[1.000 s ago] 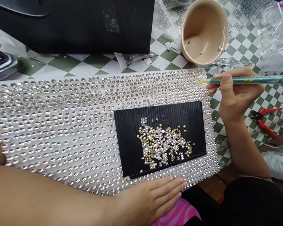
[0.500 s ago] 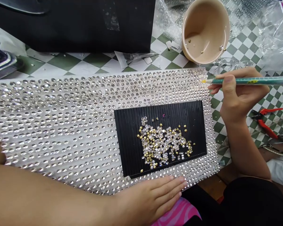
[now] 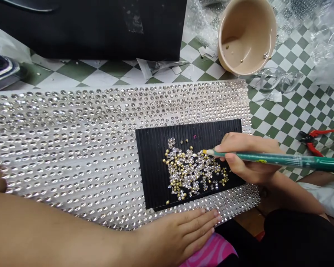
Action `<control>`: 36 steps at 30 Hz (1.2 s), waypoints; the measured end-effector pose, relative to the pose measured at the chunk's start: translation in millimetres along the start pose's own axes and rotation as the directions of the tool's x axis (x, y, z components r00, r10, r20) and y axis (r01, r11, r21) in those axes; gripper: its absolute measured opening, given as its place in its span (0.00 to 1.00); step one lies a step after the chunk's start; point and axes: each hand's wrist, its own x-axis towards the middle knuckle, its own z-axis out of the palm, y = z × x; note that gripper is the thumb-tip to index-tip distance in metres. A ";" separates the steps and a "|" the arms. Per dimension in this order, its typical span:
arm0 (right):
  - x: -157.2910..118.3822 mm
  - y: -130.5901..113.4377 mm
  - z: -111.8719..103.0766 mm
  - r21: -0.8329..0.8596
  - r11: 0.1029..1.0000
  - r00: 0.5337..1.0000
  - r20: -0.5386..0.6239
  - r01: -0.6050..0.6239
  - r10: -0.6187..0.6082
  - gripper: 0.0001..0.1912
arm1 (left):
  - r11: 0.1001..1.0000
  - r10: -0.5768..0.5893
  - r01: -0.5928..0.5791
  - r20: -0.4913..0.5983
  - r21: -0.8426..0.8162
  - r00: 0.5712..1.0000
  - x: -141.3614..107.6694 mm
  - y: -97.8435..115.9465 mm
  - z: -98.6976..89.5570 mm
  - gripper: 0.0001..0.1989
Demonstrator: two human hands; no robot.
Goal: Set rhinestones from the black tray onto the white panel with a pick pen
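Your right hand (image 3: 247,159) pinches a green pencil (image 3: 267,158) between thumb and fingers. Its long axis runs nearly level, with the yellow tip pointing left, just over the loose rhinestones (image 3: 193,170) on a black ridged board (image 3: 153,174). Your left hand (image 3: 180,231) lies spread flat on the rhinestone sheet's (image 3: 72,167) lower edge.

gold-backed rhinestones (image 3: 193,172) on black board (image 3: 153,174)
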 end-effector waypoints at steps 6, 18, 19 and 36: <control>-4.1 0.8 1.7 0.060 0.998 0.997 -0.066 -0.023 0.027 0.04 | 1.000 -0.026 0.026 -0.012 -0.016 1.000 2.6 1.7 1.3 0.29; 13.0 74.3 -19.9 -0.107 0.977 0.671 -0.740 -0.185 0.046 0.13 | 0.999 0.003 -0.004 0.028 0.046 1.000 -0.2 -1.5 -2.6 0.30; 12.3 78.3 -19.9 -0.113 0.975 0.668 -0.742 -0.192 0.046 0.15 | 0.999 0.001 -0.002 0.024 0.046 1.000 0.1 -1.5 -2.7 0.30; 11.0 81.8 -19.5 -0.145 0.977 0.669 -0.743 -0.157 -0.003 0.11 | 1.000 -0.009 0.010 -0.029 0.028 1.000 2.3 -0.8 2.3 0.30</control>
